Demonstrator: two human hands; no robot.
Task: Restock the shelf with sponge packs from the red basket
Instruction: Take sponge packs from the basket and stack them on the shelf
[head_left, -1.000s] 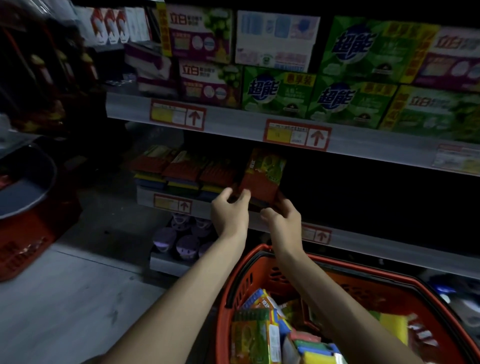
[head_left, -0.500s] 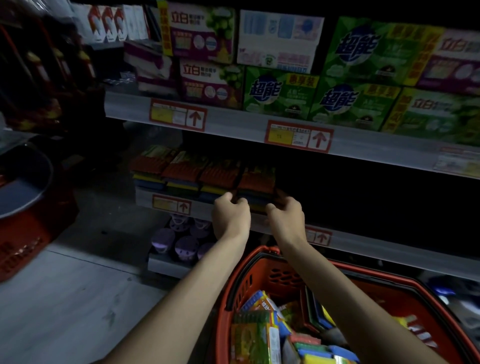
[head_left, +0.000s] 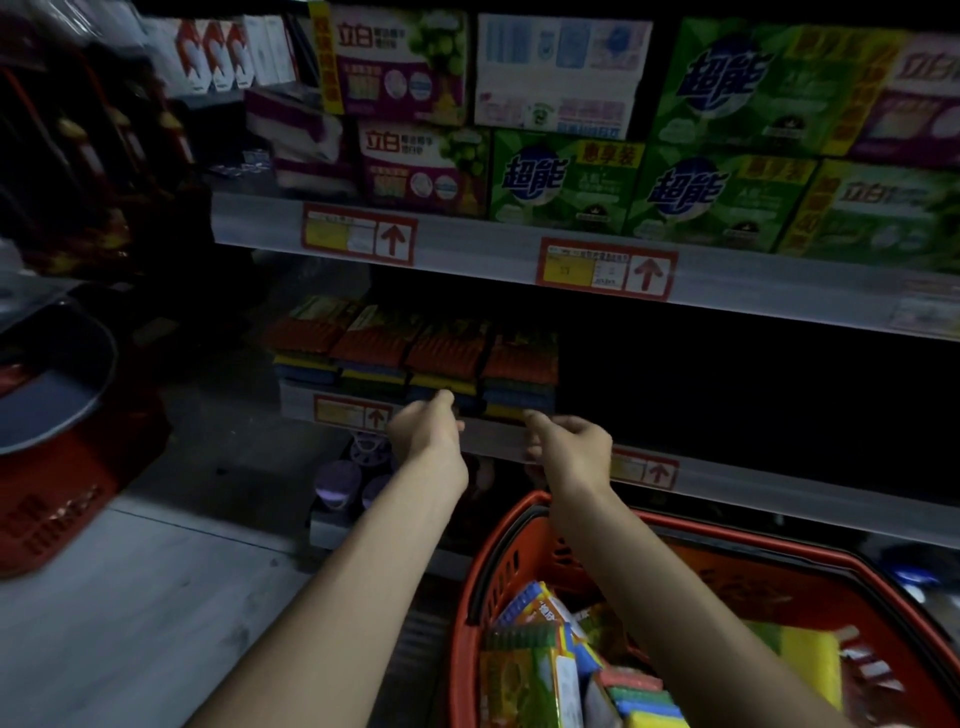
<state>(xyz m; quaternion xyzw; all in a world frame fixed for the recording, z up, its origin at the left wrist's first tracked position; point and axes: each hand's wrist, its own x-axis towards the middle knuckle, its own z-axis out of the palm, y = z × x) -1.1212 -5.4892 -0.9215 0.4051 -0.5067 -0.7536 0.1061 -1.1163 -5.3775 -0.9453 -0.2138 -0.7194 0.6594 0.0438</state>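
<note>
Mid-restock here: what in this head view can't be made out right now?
All in the head view:
1. The shelf right of the sponge packs is too dark to show whether anything sits there.
2. Fingers of the left hand and right hand are hidden behind the hands' backs; contact with the packs is unclear.
3. The red basket is cut off by the bottom and right edges.
4. Price tag print is blurred.

Red basket (head_left: 519, 525), multicoloured sponge packs (head_left: 519, 371)

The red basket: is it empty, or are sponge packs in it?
Not empty. Several sponge packs lie piled inside the red basket, below the arms.
</note>
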